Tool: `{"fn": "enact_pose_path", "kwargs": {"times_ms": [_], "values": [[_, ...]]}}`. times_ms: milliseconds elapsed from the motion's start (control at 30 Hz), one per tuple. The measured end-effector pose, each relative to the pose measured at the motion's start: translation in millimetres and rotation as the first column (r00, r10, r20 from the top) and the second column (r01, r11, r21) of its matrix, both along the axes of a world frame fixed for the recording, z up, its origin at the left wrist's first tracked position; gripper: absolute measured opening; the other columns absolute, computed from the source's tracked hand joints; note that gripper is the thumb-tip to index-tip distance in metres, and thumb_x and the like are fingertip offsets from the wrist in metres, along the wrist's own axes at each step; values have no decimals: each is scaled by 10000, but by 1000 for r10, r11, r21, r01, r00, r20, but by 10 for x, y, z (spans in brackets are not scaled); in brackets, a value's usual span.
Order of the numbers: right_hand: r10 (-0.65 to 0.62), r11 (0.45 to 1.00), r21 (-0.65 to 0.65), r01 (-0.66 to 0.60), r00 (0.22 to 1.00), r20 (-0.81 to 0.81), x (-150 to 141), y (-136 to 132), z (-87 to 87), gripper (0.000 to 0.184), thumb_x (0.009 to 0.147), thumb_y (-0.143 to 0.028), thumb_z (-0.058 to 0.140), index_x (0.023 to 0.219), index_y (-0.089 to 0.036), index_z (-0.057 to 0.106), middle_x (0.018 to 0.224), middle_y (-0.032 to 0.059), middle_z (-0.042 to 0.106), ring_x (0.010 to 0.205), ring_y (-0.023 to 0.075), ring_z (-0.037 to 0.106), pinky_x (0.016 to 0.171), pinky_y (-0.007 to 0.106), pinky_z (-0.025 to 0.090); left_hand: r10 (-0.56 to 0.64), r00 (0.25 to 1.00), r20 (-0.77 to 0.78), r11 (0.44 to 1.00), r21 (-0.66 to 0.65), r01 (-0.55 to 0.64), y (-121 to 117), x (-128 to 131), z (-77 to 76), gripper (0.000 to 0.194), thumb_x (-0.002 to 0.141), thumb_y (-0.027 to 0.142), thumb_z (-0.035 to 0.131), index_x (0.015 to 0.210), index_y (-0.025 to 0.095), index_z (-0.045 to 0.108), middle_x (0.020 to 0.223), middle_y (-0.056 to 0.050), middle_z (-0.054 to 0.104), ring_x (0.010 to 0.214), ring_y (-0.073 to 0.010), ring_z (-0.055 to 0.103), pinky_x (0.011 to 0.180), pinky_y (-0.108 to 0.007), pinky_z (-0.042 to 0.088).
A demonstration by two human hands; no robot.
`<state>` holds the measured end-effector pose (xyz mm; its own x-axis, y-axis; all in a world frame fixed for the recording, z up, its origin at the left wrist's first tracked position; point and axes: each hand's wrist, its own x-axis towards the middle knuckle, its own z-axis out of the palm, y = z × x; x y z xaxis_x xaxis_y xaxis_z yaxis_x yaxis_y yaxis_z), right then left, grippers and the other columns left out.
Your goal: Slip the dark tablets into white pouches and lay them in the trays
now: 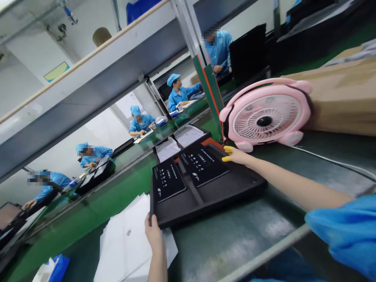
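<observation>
A black tray (202,213) lies tilted across my view over the green bench, two dark flat panels with white print in it. The left panel (169,182) and the right panel (202,164) sit side by side, split by a raised black divider. My left hand (153,231) grips the tray's near left edge, thumb on top and the other fingers mostly hidden. At the far right edge is my right hand (235,155), with yellow finger covers, closed on the tray's rim. Beyond, another black tray (192,135) holds white sheets or bags.
A pink fan (266,117) stands right of the tray, its white cable (335,158) running along the bench. Behind it is a cardboard box (343,94). White bags (123,239) are stacked at left, near a blue-and-white packet (53,270). Several co-workers in blue sit across the green line.
</observation>
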<state>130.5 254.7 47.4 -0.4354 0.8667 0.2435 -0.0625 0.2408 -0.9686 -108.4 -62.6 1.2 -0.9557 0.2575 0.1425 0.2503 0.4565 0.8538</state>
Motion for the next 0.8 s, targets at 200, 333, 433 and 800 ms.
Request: {"fn": "enact_pose_path", "kwargs": {"times_ms": [200, 333, 433, 800], "values": [[445, 851, 233, -471, 882, 157, -330, -1039, -85, 210, 716, -185, 548, 902, -121, 620, 877, 61, 617, 781, 136, 568, 774, 261, 458, -230, 973, -24, 960, -169, 223, -4, -73, 10, 313, 856, 231, 375, 1097, 89, 517, 1174, -139, 585, 1088, -190, 552, 919, -251, 432], [713, 577, 303, -758, 649, 265, -455, -1764, -415, 115, 657, -206, 593, 728, -158, 669, 711, 19, 604, 658, 111, 540, 641, 217, 461, -137, 986, -99, 916, -392, 88, -210, -412, 135, 287, 876, 274, 337, 1046, 123, 511, 1056, -127, 630, 915, -189, 623, 807, -280, 457], [787, 438, 202, -876, 482, 385, -512, -1854, -597, 176, 609, -211, 608, 753, -151, 690, 656, 4, 577, 567, 84, 488, 581, 204, 436, -133, 985, -114, 859, -508, 57, -251, -550, 127, 231, 839, 331, 441, 945, 147, 532, 903, -101, 652, 866, -214, 622, 752, -296, 446], [864, 498, -213, -841, 460, 205, -499, -1621, -579, 241, 617, -281, 622, 775, -103, 657, 720, 43, 633, 644, 121, 581, 680, 252, 481, -34, 984, -177, 780, -620, -84, -147, -571, 24, 225, 881, 222, 302, 834, 197, 520, 851, -76, 637, 820, -225, 602, 699, -308, 418]]}}
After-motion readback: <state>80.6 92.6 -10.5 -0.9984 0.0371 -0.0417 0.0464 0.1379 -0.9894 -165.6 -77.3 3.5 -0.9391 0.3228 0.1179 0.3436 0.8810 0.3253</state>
